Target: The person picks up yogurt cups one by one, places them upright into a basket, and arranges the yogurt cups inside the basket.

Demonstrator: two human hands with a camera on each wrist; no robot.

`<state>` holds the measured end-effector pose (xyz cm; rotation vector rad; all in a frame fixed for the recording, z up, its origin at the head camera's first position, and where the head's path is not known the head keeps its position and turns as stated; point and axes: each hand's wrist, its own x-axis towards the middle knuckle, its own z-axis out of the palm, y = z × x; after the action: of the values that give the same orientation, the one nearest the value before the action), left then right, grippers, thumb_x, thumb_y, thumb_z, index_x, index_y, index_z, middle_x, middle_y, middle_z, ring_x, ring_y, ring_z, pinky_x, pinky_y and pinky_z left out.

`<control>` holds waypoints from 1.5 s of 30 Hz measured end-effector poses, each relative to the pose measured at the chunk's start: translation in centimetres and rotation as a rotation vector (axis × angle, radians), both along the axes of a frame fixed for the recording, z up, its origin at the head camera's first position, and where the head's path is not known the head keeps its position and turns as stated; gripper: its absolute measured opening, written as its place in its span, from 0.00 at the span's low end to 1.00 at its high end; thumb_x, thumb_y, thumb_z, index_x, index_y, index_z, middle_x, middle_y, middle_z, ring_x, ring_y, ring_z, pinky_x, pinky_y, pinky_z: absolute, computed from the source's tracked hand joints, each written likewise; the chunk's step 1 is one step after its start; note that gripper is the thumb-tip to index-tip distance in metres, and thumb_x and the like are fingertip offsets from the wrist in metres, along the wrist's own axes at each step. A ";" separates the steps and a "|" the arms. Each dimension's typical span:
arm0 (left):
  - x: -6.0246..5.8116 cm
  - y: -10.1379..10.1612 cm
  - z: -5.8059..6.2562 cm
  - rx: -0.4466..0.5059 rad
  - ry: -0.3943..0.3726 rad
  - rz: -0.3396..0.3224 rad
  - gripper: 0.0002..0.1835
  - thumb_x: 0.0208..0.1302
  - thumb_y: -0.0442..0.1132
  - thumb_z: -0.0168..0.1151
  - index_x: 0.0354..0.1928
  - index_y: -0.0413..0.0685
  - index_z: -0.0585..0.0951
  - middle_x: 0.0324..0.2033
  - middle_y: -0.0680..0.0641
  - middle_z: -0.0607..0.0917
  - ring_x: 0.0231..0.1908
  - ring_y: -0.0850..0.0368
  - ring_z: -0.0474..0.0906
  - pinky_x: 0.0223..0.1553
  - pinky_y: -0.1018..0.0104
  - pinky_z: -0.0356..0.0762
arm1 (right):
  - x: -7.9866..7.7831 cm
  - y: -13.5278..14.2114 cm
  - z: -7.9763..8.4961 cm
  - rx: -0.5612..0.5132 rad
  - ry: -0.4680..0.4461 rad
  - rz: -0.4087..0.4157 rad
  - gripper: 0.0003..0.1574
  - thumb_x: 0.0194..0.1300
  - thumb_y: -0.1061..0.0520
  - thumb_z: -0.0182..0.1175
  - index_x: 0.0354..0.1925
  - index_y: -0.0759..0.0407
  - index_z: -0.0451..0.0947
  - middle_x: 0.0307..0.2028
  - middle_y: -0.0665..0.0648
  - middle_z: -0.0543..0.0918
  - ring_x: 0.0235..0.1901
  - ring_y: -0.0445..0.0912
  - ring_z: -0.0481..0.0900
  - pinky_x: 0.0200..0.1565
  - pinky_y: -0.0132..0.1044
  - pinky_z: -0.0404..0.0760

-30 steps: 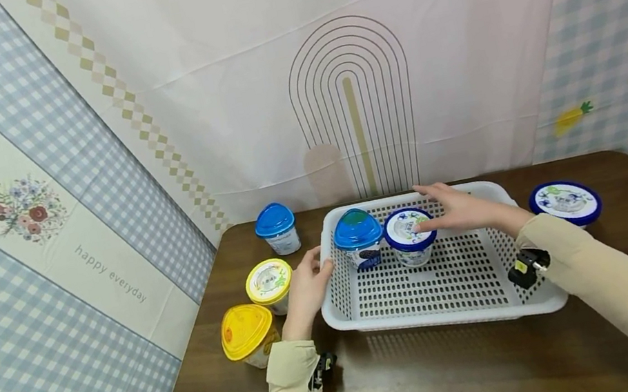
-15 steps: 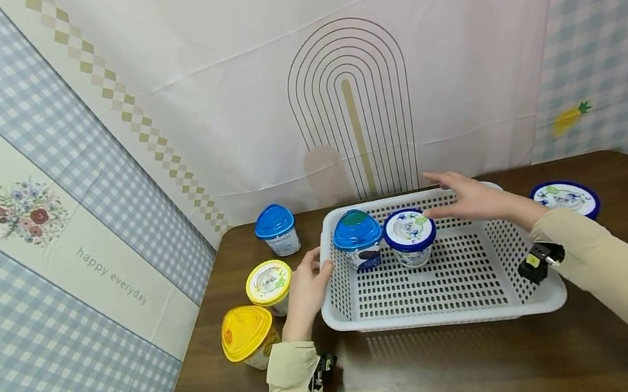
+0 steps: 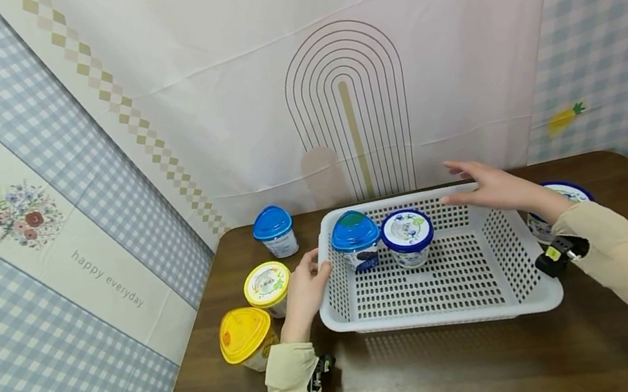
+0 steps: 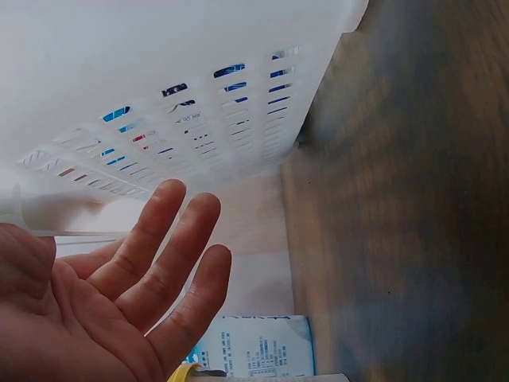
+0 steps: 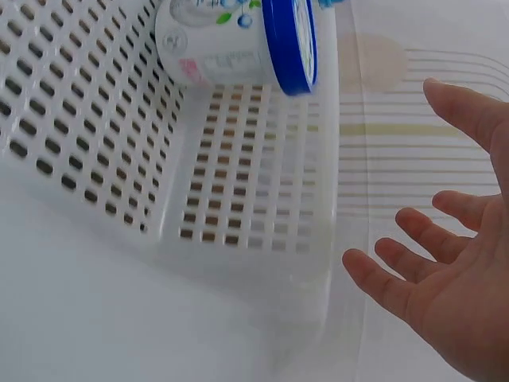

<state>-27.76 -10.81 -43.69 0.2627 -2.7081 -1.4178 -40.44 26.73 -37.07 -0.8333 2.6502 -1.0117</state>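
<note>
A white perforated plastic basket (image 3: 437, 321) stands on the table. Inside, at its left, are a tub with a blue peaked lid (image 3: 355, 234) and a round tub with a dark blue rim (image 3: 408, 235), side by side. My left hand (image 3: 304, 292) rests at the basket's left rim; in the left wrist view its fingers (image 4: 171, 263) are loosely extended outside the wall. My right hand (image 3: 498, 188) hovers over the basket's back right part, fingers spread and holding nothing. The right wrist view shows that hand (image 5: 461, 278) apart from the round tub (image 5: 231, 44).
Left of the basket stand a blue-lidded tub (image 3: 275, 231), a round yellow-rimmed tub (image 3: 268, 288) and a yellow peaked-lid tub (image 3: 246, 337). Another dark-blue-rimmed tub (image 3: 568, 190) stands right of the basket, partly behind my right wrist. A patterned cloth (image 3: 454, 59) hangs behind the table (image 3: 398, 384).
My right hand has drawn away from the round tub in the basket, moving right and slightly back. My left hand stays at the rim, and the tubs keep their places.
</note>
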 end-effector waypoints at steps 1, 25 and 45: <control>-0.1 0.1 0.0 0.000 0.001 0.002 0.28 0.75 0.48 0.54 0.71 0.44 0.70 0.47 0.40 0.85 0.39 0.51 0.85 0.40 0.53 0.86 | -0.2 0.3 0.1 -0.004 -0.001 0.000 0.57 0.71 0.39 0.60 0.80 0.64 0.42 0.72 0.75 0.56 0.70 0.71 0.56 0.63 0.69 0.64; -1.1 0.8 0.1 0.020 0.003 0.022 0.27 0.75 0.47 0.55 0.71 0.45 0.70 0.47 0.40 0.85 0.39 0.51 0.85 0.40 0.53 0.86 | -2.2 7.1 0.9 0.073 -0.007 -0.085 0.61 0.71 0.40 0.61 0.79 0.67 0.38 0.70 0.81 0.55 0.67 0.77 0.54 0.58 0.75 0.61; -1.0 0.8 0.2 0.018 -0.004 0.020 0.28 0.75 0.49 0.54 0.71 0.46 0.69 0.49 0.40 0.85 0.41 0.51 0.85 0.42 0.53 0.86 | -1.9 15.1 0.0 0.151 0.003 -0.277 0.68 0.70 0.36 0.60 0.76 0.74 0.29 0.67 0.88 0.50 0.62 0.84 0.51 0.56 0.77 0.58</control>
<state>-28.74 -10.06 -43.48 0.2932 -2.6890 -1.4377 -42.35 41.80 -37.05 -0.4462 2.8560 -0.8505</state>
